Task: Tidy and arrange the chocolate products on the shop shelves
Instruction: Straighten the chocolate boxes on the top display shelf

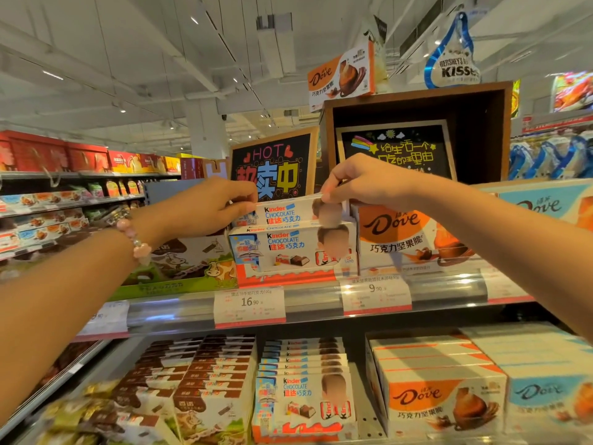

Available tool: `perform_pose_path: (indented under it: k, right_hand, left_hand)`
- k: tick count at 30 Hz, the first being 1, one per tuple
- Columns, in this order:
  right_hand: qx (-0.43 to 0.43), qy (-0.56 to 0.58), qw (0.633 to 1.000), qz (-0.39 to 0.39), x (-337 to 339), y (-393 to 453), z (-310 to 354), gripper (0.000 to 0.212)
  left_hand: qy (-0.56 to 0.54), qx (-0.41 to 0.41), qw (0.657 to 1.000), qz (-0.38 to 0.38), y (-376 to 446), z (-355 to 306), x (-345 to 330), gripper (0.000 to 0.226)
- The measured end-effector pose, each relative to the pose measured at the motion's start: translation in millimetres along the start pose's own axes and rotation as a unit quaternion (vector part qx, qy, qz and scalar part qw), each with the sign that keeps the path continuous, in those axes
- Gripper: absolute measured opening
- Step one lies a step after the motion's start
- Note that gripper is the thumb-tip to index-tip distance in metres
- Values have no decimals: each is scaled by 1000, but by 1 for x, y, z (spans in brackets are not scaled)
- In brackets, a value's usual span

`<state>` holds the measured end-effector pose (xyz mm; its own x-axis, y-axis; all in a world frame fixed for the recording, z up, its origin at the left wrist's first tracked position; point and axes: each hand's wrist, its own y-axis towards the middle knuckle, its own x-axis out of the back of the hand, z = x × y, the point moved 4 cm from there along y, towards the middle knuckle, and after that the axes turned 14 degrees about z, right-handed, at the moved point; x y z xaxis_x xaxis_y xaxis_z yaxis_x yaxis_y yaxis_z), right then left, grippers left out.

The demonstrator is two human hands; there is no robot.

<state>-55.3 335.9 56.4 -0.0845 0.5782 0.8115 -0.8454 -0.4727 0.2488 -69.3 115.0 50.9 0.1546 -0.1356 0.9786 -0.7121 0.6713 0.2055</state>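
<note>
Left forearm (73,274) fills the lower-left foreground, a pink beaded bracelet (136,240) on the wrist, reaching up to the upper shelf (314,300). The left hand (205,207) has its fingers closed on the left end of a Kinder Chocolate box (288,211), thumb pressed on the front edge. The right hand (362,181) pinches the top right corner of the same box between thumb and forefinger, remaining fingers curled in. That box lies on top of a second Kinder box (288,247), which stands face-out in a red-and-white display tray (288,277) on the upper shelf; how far back the held box sits is hard to tell, as the hands cover its ends. Just right of the tray stands an orange Dove box (414,239), and left of it a green carton with cartoon cows (192,264). Price tags (249,305) reading 16.90 and 9.90 hang on the shelf rail. On the lower shelf, a row of Kinder boxes (301,396) stands between brown-and-white cow-print packs (199,380) and more orange Dove boxes (439,393). Behind the hands, a chalkboard sign (272,168) reads HOT. A Hershey's Kisses bag (452,59) sits up top.
</note>
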Motion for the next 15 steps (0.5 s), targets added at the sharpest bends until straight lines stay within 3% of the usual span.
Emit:
perform_pose_path:
  k: [15]
  right_hand:
    - [3,-17,1000,-22,2,1,-1,10]
  left_hand:
    - [-4,-10,1000,8,0,0,1,18]
